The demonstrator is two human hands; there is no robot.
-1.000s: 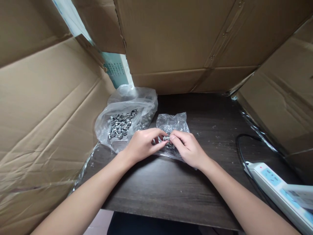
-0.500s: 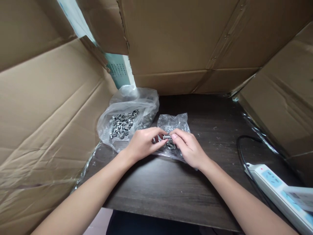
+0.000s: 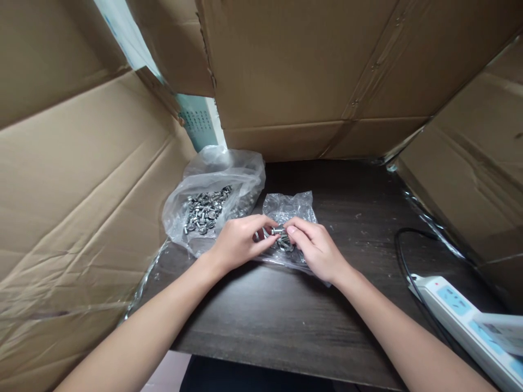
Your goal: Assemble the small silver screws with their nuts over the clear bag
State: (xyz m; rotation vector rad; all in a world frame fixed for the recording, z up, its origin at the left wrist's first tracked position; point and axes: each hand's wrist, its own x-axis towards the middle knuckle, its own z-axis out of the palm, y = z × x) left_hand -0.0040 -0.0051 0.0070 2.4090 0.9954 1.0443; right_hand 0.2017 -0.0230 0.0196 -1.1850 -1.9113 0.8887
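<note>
Between the fingertips of both hands is a small metal bolt [image 3: 278,231], lying about level. My left hand [image 3: 244,238] pinches its left end between thumb and forefinger. The thumb and forefinger of my right hand [image 3: 314,245] close on the other end, partly hiding it. Just below them, several more metal bolts [image 3: 285,244] rest on a crinkled clear plastic bag [image 3: 290,204]. Behind my left hand stands a larger clear plastic bag [image 3: 174,209], its mouth open, with a heap of metal bolts [image 3: 206,208] inside.
Cardboard walls [image 3: 327,65] enclose the dark wooden table [image 3: 253,310] at the back and both sides. At the right lies a white power strip [image 3: 453,305] with a black cable [image 3: 400,256] looping beside it. The table's front edge is close to me.
Both hands keep their grip on the bolt and have barely moved. The whole view has shifted very slightly.
</note>
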